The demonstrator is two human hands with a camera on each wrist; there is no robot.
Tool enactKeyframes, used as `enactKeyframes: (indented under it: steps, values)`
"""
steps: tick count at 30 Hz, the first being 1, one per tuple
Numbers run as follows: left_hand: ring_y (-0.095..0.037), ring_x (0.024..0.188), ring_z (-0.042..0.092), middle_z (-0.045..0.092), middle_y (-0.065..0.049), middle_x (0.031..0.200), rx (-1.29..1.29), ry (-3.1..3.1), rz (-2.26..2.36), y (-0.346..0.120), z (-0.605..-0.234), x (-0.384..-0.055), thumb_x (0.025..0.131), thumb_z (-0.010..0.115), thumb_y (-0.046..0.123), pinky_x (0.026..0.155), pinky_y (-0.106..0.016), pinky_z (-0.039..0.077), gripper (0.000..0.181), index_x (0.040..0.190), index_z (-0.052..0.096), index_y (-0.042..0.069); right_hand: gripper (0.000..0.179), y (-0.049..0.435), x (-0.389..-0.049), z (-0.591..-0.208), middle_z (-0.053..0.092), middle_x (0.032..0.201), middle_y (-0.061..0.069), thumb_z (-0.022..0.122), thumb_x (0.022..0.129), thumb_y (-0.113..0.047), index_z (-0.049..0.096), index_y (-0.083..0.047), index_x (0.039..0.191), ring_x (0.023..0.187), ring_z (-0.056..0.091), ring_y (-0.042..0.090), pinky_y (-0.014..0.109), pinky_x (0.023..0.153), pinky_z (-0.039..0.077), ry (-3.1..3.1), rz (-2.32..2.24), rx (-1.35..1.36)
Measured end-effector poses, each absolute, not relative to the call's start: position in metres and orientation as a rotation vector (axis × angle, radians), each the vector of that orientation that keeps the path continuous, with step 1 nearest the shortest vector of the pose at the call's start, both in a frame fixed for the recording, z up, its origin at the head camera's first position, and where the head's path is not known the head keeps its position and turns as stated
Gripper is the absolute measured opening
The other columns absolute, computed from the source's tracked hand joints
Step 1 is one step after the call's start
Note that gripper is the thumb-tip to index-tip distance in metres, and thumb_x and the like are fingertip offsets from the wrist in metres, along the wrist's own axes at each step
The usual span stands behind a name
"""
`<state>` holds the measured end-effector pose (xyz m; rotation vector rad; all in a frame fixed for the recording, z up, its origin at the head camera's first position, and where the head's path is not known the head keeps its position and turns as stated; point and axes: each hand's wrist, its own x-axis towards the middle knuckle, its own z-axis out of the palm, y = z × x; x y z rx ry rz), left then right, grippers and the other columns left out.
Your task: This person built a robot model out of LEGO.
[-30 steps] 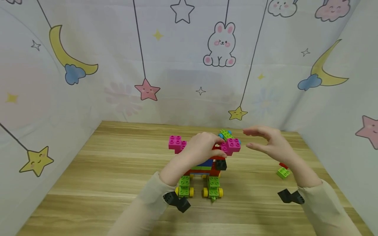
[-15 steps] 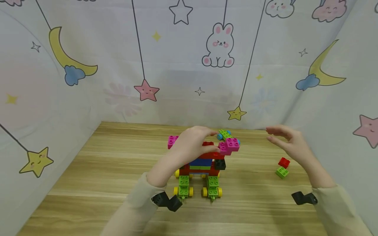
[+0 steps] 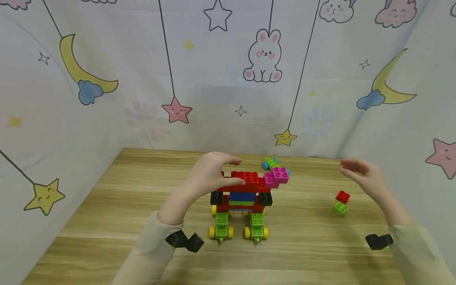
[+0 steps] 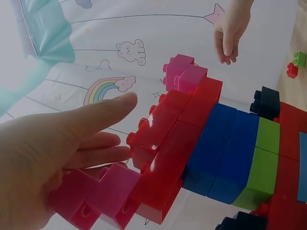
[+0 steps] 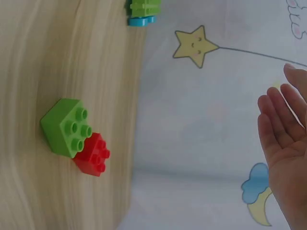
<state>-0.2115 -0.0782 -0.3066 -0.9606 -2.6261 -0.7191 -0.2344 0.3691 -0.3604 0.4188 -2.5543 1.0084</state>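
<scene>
A building-brick model stands on the table, its long red top (image 3: 246,177) above blue bricks (image 3: 242,196) and green wheeled feet (image 3: 221,225). Pink bricks (image 3: 276,176) step outward at its right end; matching pink bricks (image 4: 115,191) at the left end are hidden behind my left hand in the head view. My left hand (image 3: 210,172) hovers at the model's upper left, thumb and fingers apart, gripping nothing. Off to the right, my right hand (image 3: 368,178) is raised over the table with relaxed fingers; its bare palm shows in the right wrist view.
Below my right hand lie a red brick (image 3: 342,196) and a green brick (image 3: 340,208), side by side. A small green piece with blue wheels (image 3: 271,162) sits behind the model. White printed cloth (image 3: 213,79) surrounds the wooden table (image 3: 142,190).
My left hand has slid leftward along the model's top, uncovering the right pink bricks and red top. My right hand has drawn away to the right, and the loose red brick shows fully.
</scene>
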Motion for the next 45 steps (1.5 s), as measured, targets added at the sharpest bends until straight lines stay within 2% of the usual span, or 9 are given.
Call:
enactKeyframes:
  steps: [12,16,20,28,31,36,40,43,45]
  values:
    - [-0.018,0.09,0.066,0.075,-0.004,0.105,-0.94,-2.738,-0.713,-0.084,-0.31,-0.215,0.08,0.081,0.032,0.075,-0.026,0.053,0.043,0.116,0.073,0.01,0.039,0.407,-0.248,-0.396,0.052,0.092,-0.04,0.067,0.093,-0.015,0.06,0.01,0.122,0.082,0.052,-0.021,0.004,0.068,0.044,-2.716,0.991,0.301]
    - [-0.015,0.083,0.065,0.075,-0.003,0.102,-0.93,-2.769,-0.728,-0.084,-0.309,-0.216,0.081,0.081,0.033,0.07,-0.023,0.051,0.041,0.115,0.074,0.011,0.042,0.415,-0.249,-0.406,0.07,0.1,-0.007,0.067,0.093,-0.019,0.06,0.009,0.123,0.082,0.05,-0.021,0.005,0.068,0.045,-2.776,0.954,0.26]
    - [-0.013,0.081,0.065,0.075,-0.003,0.103,-0.919,-2.789,-0.734,-0.083,-0.309,-0.217,0.081,0.081,0.032,0.07,-0.023,0.051,0.041,0.115,0.074,0.012,0.043,0.421,-0.249,-0.416,0.065,0.113,0.03,0.068,0.093,-0.02,0.061,0.01,0.123,0.081,0.047,-0.021,0.005,0.067,0.043,-2.819,0.902,0.235]
    - [-0.019,0.089,0.069,0.076,-0.004,0.104,-0.919,-2.796,-0.732,-0.083,-0.309,-0.217,0.08,0.081,0.032,0.077,-0.029,0.055,0.041,0.115,0.074,0.011,0.049,0.434,-0.25,-0.434,0.061,0.122,0.033,0.068,0.092,-0.024,0.058,0.01,0.126,0.085,0.044,-0.021,0.009,0.071,0.044,-2.934,0.887,0.216]
    - [-0.02,0.091,0.07,0.076,-0.004,0.104,-0.92,-2.797,-0.74,-0.083,-0.309,-0.217,0.08,0.082,0.032,0.078,-0.03,0.056,0.041,0.114,0.074,0.011,0.05,0.438,-0.251,-0.44,0.061,0.123,0.033,0.069,0.092,-0.024,0.058,0.01,0.127,0.09,0.056,-0.008,0.01,0.073,0.045,-2.969,0.864,0.218]
    - [-0.019,0.091,0.071,0.076,-0.004,0.104,-0.924,-2.795,-0.755,-0.083,-0.309,-0.218,0.079,0.082,0.032,0.079,-0.03,0.056,0.041,0.113,0.075,0.01,0.053,0.44,-0.252,-0.448,0.058,0.124,0.036,0.072,0.09,-0.019,0.055,0.014,0.127,0.107,0.063,0.04,0.01,0.073,0.045,-2.994,0.918,0.237]
    - [-0.017,0.091,0.071,0.076,-0.004,0.104,-0.921,-2.799,-0.759,-0.082,-0.309,-0.218,0.079,0.082,0.032,0.079,-0.029,0.056,0.041,0.113,0.075,0.01,0.057,0.441,-0.253,-0.453,0.055,0.125,0.039,0.073,0.088,-0.015,0.051,0.018,0.128,0.096,0.066,0.012,0.013,0.072,0.049,-3.006,1.017,0.232]
    - [-0.016,0.091,0.07,0.076,-0.004,0.104,-0.921,-2.8,-0.762,-0.082,-0.309,-0.218,0.079,0.082,0.032,0.079,-0.028,0.056,0.041,0.113,0.075,0.01,0.056,0.442,-0.253,-0.455,0.057,0.122,0.039,0.074,0.086,-0.013,0.051,0.019,0.127,0.086,0.053,-0.014,0.014,0.07,0.051,-3.007,1.036,0.229]
    - [-0.017,0.091,0.07,0.076,-0.004,0.104,-0.919,-2.803,-0.769,-0.082,-0.309,-0.218,0.079,0.082,0.032,0.079,-0.028,0.056,0.042,0.113,0.075,0.01,0.056,0.442,-0.254,-0.456,0.059,0.119,0.038,0.074,0.086,-0.014,0.052,0.019,0.125,0.083,0.049,-0.018,0.015,0.069,0.05,-3.008,1.008,0.231]
